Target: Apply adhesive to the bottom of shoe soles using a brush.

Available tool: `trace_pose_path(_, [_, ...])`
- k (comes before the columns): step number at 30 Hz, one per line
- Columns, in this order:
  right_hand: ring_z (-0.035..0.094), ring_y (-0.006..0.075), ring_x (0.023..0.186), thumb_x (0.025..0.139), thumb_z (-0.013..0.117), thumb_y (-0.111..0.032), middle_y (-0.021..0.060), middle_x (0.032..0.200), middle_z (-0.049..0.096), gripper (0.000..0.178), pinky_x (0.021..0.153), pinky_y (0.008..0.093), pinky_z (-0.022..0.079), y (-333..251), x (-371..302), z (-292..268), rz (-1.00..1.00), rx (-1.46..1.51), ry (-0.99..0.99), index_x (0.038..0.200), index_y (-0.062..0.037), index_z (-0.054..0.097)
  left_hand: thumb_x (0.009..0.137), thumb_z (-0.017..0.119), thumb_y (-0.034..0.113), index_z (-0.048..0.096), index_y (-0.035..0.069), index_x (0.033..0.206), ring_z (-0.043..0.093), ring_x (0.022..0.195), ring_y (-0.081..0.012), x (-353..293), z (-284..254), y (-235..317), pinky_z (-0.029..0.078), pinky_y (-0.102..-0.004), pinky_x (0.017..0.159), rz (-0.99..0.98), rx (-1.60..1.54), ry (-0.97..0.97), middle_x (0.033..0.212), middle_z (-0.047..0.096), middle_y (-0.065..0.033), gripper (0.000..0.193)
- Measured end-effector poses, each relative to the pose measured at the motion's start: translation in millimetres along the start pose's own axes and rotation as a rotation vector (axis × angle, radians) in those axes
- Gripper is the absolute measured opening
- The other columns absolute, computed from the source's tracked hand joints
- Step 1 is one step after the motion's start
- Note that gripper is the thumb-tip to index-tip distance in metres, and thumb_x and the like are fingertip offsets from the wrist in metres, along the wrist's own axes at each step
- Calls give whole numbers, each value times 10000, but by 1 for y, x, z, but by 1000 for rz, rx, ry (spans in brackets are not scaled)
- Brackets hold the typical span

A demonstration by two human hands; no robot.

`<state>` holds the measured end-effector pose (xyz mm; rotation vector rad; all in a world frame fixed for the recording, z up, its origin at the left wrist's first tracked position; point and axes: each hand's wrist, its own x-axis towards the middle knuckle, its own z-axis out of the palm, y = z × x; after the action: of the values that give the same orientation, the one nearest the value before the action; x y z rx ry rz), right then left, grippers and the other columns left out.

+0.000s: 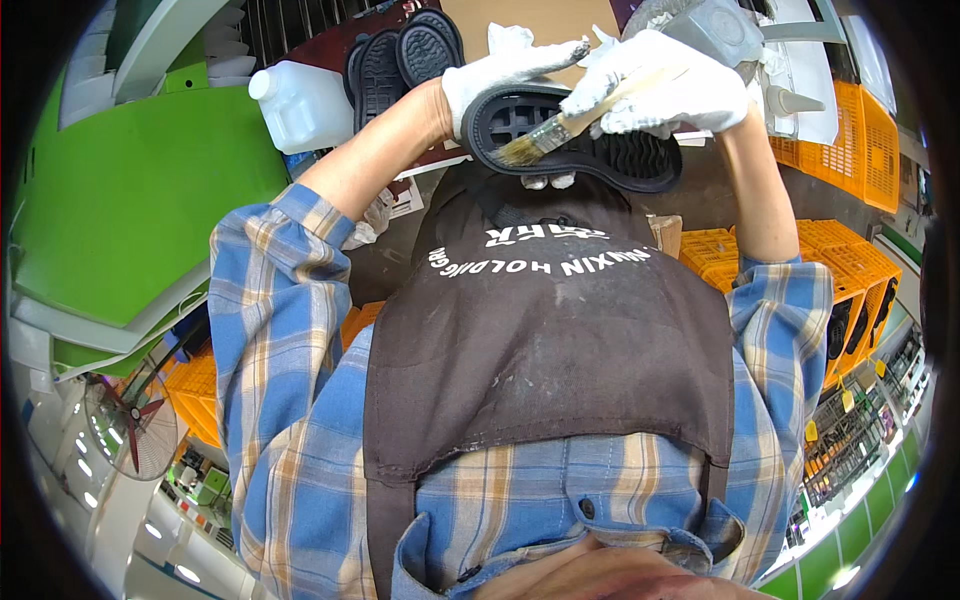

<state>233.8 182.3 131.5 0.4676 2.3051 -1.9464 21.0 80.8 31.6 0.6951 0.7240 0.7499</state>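
Sole brushing in progress, coating extent not determinable.

Left hand (pixel 500 72), gloved, grips the black shoe sole (pixel 575 140) at its far-left end, fingers closed round the edge; sole held raised before the apron (pixel 540 340). Right hand (pixel 665 85), gloved, fingers closed on the brush (pixel 560 128), bristles touching the sole's left cavity. Further soles (pixel 405 50) lie far left.

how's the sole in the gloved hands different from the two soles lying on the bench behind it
The held sole is gripped by the left hand and lifted off the bench, while the two spare soles lie flat, overlapping, on the dark bench top. The held sole shows its hollow ribbed inner side; the spare soles show their patterned tread. A brush in the right hand touches the held sole; nothing touches the spare ones. All three are black.
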Motion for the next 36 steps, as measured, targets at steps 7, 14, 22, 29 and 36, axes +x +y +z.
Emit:
trace_pose_path(7, [622, 208, 859, 745, 735, -243, 114, 922, 679, 312, 767, 324, 504, 5, -3, -19, -21, -108, -166, 926, 5, 678, 939, 533, 327, 572, 50, 1175, 615, 883, -107, -9, 10, 3, 528, -226, 762, 285, 464, -24, 1072, 627, -73, 366])
trace_pose_path(14, [626, 259, 842, 741, 720, -244, 143, 898, 671, 309, 765, 351, 492, 75, -43, -37, -78, -100, 30, 889, 22, 666, 915, 581, 290, 594, 23, 1134, 644, 864, -152, -19, -1, 20, 553, -293, 759, -262, -285, 79, 1032, 646, -79, 346])
trace_pose_path(22, [585, 143, 775, 728, 678, -154, 85, 884, 627, 273, 647, 229, 456, 40, -51, -31, -200, 294, 484, 948, -2, 624, 945, 449, 445, 428, 48, 1323, 563, 1109, -274, -19, 19, 24, 437, -391, 987, 84, -353, -27, 1232, 560, -156, 548])
trace_pose_path(29, [488, 45, 504, 829, 613, -165, 53, 712, 592, 382, 429, 146, 344, -7, -38, 30, -250, 568, 835, 1132, 47, 515, 868, 595, 62, 589, -3, 1094, 591, 836, -168, -10, 41, 3, 469, -298, 762, 628, -40, 336, 930, 638, -100, 235])
trace_pose_path(36, [606, 126, 633, 826, 674, -67, 121, 849, 690, 171, 575, 227, 471, -28, -4, 81, -397, -278, 1236, 960, 38, 663, 918, 565, 153, 627, -3, 1007, 574, 774, -139, -9, 52, 1, 454, -277, 724, 604, 55, 399, 931, 636, -64, 190])
